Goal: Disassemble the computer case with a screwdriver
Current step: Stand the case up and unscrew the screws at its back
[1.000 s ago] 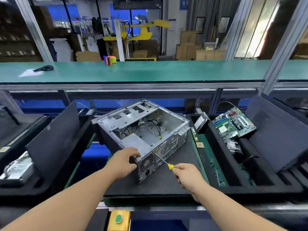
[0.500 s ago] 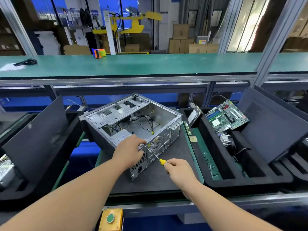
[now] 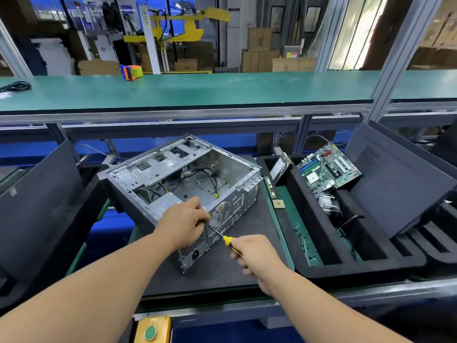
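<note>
Left of the computer case [image 3: 188, 191] we see a dark side panel [image 3: 39, 206] leaning upright in a black foam tray. We take the case as our landmark: it lies on its side on a dark mat [image 3: 249, 231], open face up, with loose black cables inside and its perforated rear wall turned toward us.

At the near corner of the case we see the left hand [image 3: 184, 222] resting on the top edge of the rear wall, its fingers curled inward around the thin metal shaft where the tip meets the wall; we cannot tell how tightly they pinch it.

Just right of that hand, in front of the case, the screwdriver [image 3: 223, 237] slants up and left toward the rear wall. Its yellow and black handle sits in the right hand [image 3: 252, 253], whose fingers are wrapped closed around it.

Right of the case we see a green strip [image 3: 291, 226] with a small square chip on it, then a black foam tray [image 3: 321, 243]. A green circuit board [image 3: 329, 168] leans in the far part of that tray, and another dark panel [image 3: 400, 184] stands tilted beyond it.

Below the case, at the bench edge, we see a yellow box with a green button [image 3: 150, 332].
</note>
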